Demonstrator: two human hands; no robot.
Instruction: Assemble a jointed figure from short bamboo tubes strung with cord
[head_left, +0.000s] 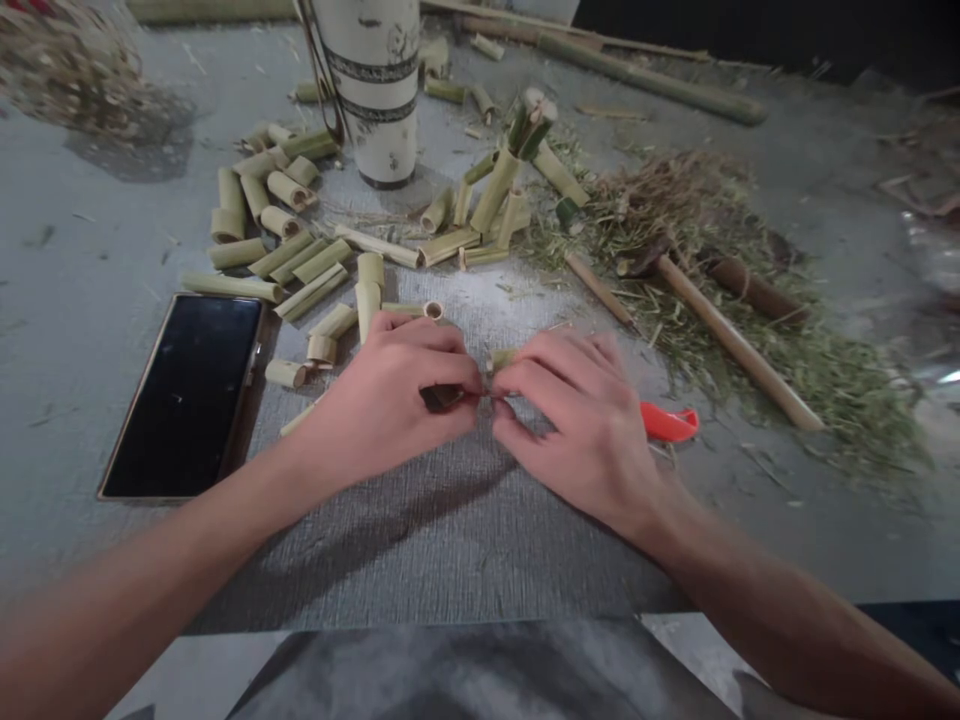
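Note:
Close together above the grey table (450,540), my left hand (409,395) and my right hand (581,415) pinch at something tiny and thin between their fingertips. What it is, I cannot make out. A dark patch shows in the gap under my left fingers. Just behind my right fingers a short pale green piece (501,358) is partly hidden. Beyond my left hand lie a hollow cut bamboo tube (433,311) and a bamboo piece (368,300). An orange-red plastic object (669,422) sticks out beside my right hand, the rest of it covered.
Many cut bamboo pieces (315,260) are scattered at the left and back. A phone (184,395) lies at left. A patterned white cup (379,90) stands behind. At right, a hammer (739,340) rests on green shavings (847,400). A long bamboo pole (652,80) lies at the back.

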